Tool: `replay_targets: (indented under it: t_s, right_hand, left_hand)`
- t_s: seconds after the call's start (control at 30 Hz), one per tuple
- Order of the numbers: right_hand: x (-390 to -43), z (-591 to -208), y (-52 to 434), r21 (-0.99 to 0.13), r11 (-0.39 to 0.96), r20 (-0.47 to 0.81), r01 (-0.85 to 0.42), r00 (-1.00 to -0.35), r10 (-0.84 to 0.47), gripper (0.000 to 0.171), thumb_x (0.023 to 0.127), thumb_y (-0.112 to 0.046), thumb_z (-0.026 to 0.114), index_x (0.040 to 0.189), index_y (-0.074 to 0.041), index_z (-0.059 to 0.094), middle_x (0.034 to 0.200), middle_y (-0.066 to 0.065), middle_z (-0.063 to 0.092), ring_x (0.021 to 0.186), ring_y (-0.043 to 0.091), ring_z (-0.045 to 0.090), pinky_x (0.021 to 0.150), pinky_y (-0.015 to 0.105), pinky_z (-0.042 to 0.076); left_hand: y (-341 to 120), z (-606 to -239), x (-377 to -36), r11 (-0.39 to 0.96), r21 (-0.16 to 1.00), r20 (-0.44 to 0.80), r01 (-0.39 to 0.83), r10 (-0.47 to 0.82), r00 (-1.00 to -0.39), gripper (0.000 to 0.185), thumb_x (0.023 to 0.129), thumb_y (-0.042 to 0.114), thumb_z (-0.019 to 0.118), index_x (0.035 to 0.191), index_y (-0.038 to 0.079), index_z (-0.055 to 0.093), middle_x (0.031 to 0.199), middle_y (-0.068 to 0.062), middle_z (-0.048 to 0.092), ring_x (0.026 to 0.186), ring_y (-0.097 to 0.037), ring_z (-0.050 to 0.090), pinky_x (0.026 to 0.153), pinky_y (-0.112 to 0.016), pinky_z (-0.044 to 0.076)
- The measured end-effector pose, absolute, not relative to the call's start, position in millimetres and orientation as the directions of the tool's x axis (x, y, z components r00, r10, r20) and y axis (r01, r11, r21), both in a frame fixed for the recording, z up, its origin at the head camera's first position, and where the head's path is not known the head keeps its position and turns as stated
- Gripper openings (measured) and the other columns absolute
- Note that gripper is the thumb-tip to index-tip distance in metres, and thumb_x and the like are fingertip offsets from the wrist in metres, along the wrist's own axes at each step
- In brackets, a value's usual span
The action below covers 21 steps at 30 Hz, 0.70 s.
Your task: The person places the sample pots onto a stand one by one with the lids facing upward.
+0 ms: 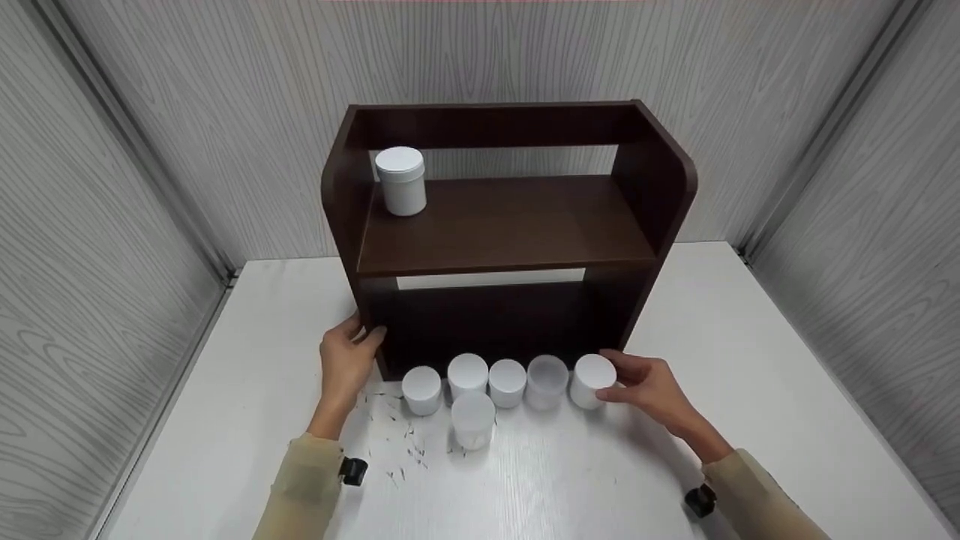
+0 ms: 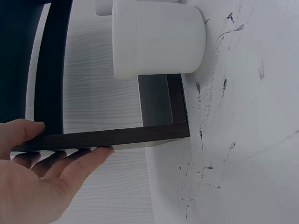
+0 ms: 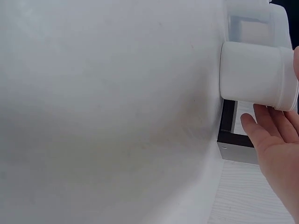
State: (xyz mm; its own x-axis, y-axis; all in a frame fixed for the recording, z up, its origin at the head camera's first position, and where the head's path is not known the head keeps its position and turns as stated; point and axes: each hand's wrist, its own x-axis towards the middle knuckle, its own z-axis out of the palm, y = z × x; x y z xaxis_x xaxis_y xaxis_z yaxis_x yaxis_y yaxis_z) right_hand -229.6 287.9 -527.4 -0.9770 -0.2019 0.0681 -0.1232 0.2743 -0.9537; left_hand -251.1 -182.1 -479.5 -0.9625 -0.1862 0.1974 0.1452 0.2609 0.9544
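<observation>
I have the right hand (image 1: 651, 394) pinching the end jar (image 1: 592, 381) between thumb and fingers. The left hand (image 1: 349, 367) grips the side of the brown shelf (image 1: 510, 225), thumb inside and fingers outside. Close by the end jar, on its left, is a cloudy jar (image 1: 546, 382); I can't tell if they touch. Then come three white jars (image 1: 508, 384) in the same row. A second cloudy jar (image 1: 473, 427) stands in front of the middle one of those three. The brown shelf is right behind the row. A top jar (image 1: 402, 184) sits on its upper board, at the left. Dark marks (image 1: 412, 450) spot the white table (image 1: 225, 450) near the left hand. The end jar is upright at the row's right end. My thumb is on its front, near the top, and my fingers go round behind.
</observation>
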Motion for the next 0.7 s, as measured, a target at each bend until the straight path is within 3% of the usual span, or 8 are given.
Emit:
replay_targets:
  t_s: [0.3, 0.7]
  right_hand:
    - [-230.1, -528.6, 290.4, -0.947, 0.285, 0.085, -0.147, -0.972, -0.219, 0.067, 0.081, -0.006, 0.092, 0.142, 0.002, 0.064, 0.140, 0.018, 0.065, 0.129, 0.031, 0.062, 0.103, 0.027, 0.053]
    - [-229.4, -526.6, 289.1, -0.957, 0.251, 0.093, -0.149, -0.971, -0.220, 0.062, 0.080, -0.003, 0.092, 0.137, 0.001, 0.069, 0.135, 0.016, 0.069, 0.123, 0.021, 0.067, 0.103, 0.029, 0.054]
  left_hand:
    - [-182.3, -479.5, -251.7, 0.261, 0.955, 0.192, 0.139, -0.191, -0.962, 0.051, 0.103, 0.011, 0.065, 0.148, -0.010, 0.052, 0.150, -0.028, 0.053, 0.132, -0.044, 0.058, 0.100, -0.040, 0.057]
    - [-182.1, -480.4, -252.7, 0.248, 0.960, 0.185, 0.133, -0.201, -0.962, 0.054, 0.102, 0.010, 0.066, 0.148, -0.013, 0.049, 0.148, -0.031, 0.054, 0.131, -0.044, 0.059, 0.100, -0.039, 0.057]
